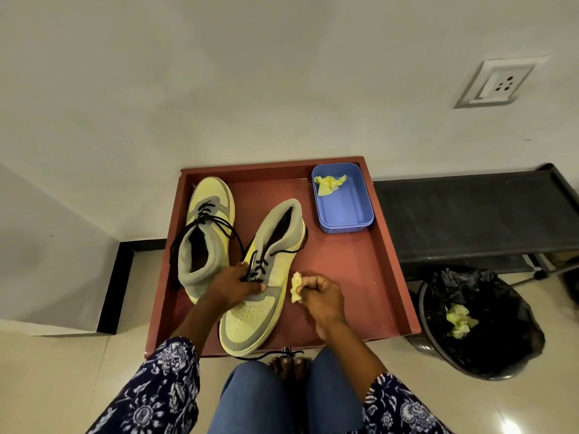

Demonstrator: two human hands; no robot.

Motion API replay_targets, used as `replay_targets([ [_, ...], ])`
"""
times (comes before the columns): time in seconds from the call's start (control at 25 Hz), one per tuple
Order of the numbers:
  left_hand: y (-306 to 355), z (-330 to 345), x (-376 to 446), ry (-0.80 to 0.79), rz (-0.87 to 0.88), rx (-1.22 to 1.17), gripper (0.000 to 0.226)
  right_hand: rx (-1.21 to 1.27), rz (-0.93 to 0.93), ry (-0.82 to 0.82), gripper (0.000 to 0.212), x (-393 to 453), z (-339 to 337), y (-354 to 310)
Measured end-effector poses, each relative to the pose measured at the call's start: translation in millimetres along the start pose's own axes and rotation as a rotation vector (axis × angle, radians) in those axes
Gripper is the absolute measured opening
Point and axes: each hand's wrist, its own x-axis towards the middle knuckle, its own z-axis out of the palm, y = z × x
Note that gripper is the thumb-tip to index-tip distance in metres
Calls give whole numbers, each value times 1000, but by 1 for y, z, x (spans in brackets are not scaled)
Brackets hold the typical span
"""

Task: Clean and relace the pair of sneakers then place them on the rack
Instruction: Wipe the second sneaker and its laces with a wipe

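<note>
Two sneakers [250, 277] crowd tray [360, 270]; left grip [233, 285] clasps one, right grip [316, 296] pinches wipe [295, 291]

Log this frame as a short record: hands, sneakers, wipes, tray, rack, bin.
left hand: grips near sneaker at its laces
right hand: pinches yellow wipe beside that sneaker
far sneaker: upright on tray, laces loose
tray: red, holds both sneakers and blue tub
tub: one wipe inside
rack: dark, right of tray
bin: black liner, used wipes inside
</note>
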Motion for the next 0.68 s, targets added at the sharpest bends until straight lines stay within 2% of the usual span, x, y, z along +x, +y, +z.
replay_targets([
  [0.08, -1, 0, 1, -6, -1, -20, 23, 46, -23, 119, 26, 12, -7, -13],
  [0.12, -3, 0, 2, -10, 7, -26, 18, 48, -44, 178, 26, 19, -9, -22],
  [0.24, -4, -1, 2, -21, 21, -5, 25, 67, -93, 269, 26, 41, -9, -50],
  [0.4, -5, -5, 3, -76, 27, -5, 31, -49, -177, 242, 24, 46, 1, -76],
  [0.68, -12, -8, 8, -96, 37, 3, 25, -106, -228, 304, 25, 10, 26, -33],
])
